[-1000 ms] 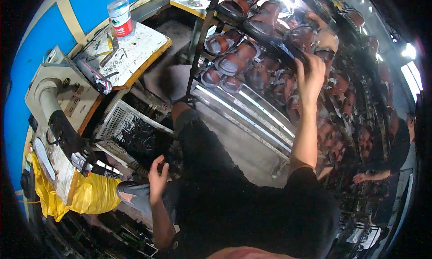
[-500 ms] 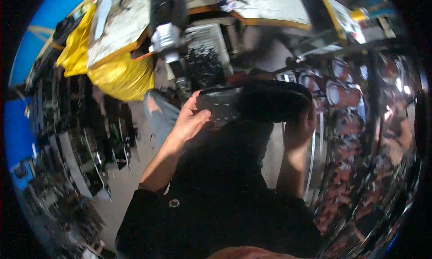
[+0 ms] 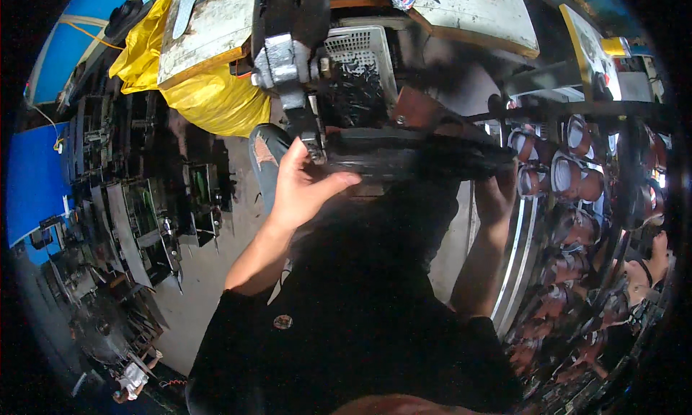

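Held sideways between my hands is a brown sandal with a thick black sole (image 3: 411, 155). Its brown strap (image 3: 418, 107) shows beyond the sole's far edge. My left hand (image 3: 303, 191) grips the sole's left end, thumb along the near side and fingers mostly hidden behind. At the other end, my right hand (image 3: 497, 195) is closed around the sole, largely in shadow. The metal tip of a dark machine head (image 3: 288, 76) reaches down to the left end of the sole, right by my left hand; whether it touches the sole I cannot tell.
Behind the sandal stands a white plastic basket (image 3: 386, 51) with black scraps. Worn white tabletops (image 3: 216, 40) flank the machine, a yellow bag (image 3: 223, 108) hanging at the left one. A rack of brown sandals (image 3: 577, 177) is close on the right; dark metal racks (image 3: 130, 227) stand left.
The sandal has tilted so its sole is seen edge-on and its brown strap shows. Its left end has come up to the machine's tip. Both hands still hold it.
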The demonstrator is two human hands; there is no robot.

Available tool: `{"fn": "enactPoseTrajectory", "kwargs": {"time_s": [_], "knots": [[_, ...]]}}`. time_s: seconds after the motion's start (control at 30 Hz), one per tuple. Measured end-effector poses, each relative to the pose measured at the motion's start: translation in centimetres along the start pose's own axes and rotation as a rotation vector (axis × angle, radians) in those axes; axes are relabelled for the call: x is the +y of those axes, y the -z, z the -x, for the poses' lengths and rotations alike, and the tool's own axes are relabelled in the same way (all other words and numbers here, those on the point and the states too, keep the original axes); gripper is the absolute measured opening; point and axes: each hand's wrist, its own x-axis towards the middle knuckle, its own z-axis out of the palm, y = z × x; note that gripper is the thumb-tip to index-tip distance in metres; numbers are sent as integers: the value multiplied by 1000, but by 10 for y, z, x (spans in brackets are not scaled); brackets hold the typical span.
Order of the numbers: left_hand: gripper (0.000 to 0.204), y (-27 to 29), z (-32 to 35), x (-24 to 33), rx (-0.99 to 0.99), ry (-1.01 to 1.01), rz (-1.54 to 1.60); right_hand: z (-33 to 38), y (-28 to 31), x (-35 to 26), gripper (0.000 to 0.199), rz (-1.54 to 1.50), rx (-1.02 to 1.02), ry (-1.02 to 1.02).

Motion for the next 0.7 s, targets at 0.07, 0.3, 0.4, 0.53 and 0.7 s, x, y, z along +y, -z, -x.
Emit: {"fn": "enactPoseTrajectory", "kwargs": {"time_s": [0.07, 0.3, 0.4, 0.53, 0.7], "knots": [[64, 2, -1, -3, 30, 31, 4, -10, -5, -9, 52, 107, -39, 60], [42, 0, 2, -15, 36, -280, -601, -26, -90, -34, 45, 774, -257, 247], [40, 2, 1, -19, 12, -418, -820, -18, -151, -35, 34, 805, -490, 252], [42, 8, 7, -18, -14, -442, -973, -14, -177, -25, 22, 847, -401, 101], [43, 16, 11, -19, -41, -418, -1084, -19, -190, -20, 19, 737, -514, -201]]}}
